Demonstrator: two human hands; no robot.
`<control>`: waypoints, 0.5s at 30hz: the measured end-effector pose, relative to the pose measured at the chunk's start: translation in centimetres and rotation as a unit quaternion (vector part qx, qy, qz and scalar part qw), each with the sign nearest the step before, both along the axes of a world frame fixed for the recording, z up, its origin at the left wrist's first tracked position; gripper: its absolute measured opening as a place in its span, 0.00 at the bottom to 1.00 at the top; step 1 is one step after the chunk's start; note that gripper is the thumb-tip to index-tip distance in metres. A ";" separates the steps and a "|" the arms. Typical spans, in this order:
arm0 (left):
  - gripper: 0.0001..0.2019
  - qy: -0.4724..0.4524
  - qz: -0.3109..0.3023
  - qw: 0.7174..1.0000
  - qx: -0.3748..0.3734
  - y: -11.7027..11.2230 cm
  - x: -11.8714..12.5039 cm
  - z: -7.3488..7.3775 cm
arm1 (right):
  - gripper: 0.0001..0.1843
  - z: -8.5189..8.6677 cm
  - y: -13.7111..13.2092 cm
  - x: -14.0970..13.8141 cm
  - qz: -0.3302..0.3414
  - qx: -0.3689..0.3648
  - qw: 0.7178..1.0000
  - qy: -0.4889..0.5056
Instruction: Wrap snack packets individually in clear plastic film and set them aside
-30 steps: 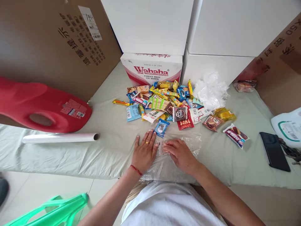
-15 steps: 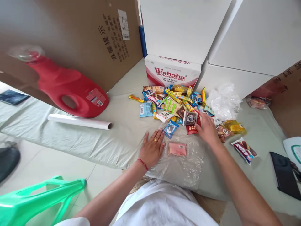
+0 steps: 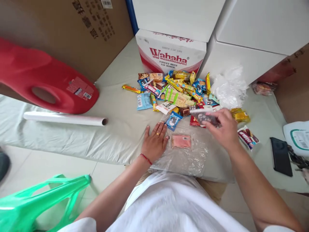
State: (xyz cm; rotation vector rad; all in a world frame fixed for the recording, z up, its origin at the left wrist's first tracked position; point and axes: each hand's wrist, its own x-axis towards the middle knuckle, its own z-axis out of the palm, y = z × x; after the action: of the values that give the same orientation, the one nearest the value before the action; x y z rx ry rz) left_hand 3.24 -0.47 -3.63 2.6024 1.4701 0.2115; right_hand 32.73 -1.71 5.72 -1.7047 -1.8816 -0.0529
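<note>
My left hand (image 3: 155, 141) lies flat with its fingers stretched, at the left edge of a clear plastic bag (image 3: 183, 161). A pink wrapped snack (image 3: 181, 141) rests on that bag. Just beyond my left fingertips is a blue snack packet (image 3: 173, 121). My right hand (image 3: 224, 129) is closed on a dark wrapped snack (image 3: 205, 118), which is blurred and held above the surface. Behind both hands spreads a pile of colourful wrapped snacks (image 3: 178, 96). A red packet (image 3: 194, 120) lies partly hidden below the held snack.
A Wahaba carton (image 3: 171, 58) stands behind the pile, with crumpled clear plastic (image 3: 229, 87) to its right. At left are a red jug (image 3: 53, 87) and a white roll (image 3: 65, 119). A black phone (image 3: 281, 157) lies at right; a green stool (image 3: 48, 199) stands on the floor.
My right hand has lifted the dark wrapped snack off the pile and moved slightly right with it. My left hand stays flat. The view has shifted and tilted down.
</note>
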 end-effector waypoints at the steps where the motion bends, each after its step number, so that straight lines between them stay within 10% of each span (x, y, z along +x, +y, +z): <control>1: 0.28 -0.002 0.001 1.000 0.001 0.0 0.0 0.0 | 0.10 -0.2 -1.4 -1.6 0.024 0.008 1.000 -0.006; 8: 0.28 -0.004 -0.002 1.000 0.007 -0.1 -0.1 0.2 | 0.18 -4.7 -6.4 -8.8 0.191 -0.153 0.964 -0.107; 15: 0.28 -0.004 -0.007 1.000 0.017 0.0 -0.2 0.1 | 0.30 -3.6 -3.9 -8.0 0.198 -0.223 0.948 -0.110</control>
State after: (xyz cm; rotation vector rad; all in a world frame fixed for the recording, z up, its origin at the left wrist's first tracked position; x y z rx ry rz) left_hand 3.08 -0.51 -3.48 2.6353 1.4583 0.2466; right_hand 24.69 -5.65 2.09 -1.6062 -2.5204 0.3847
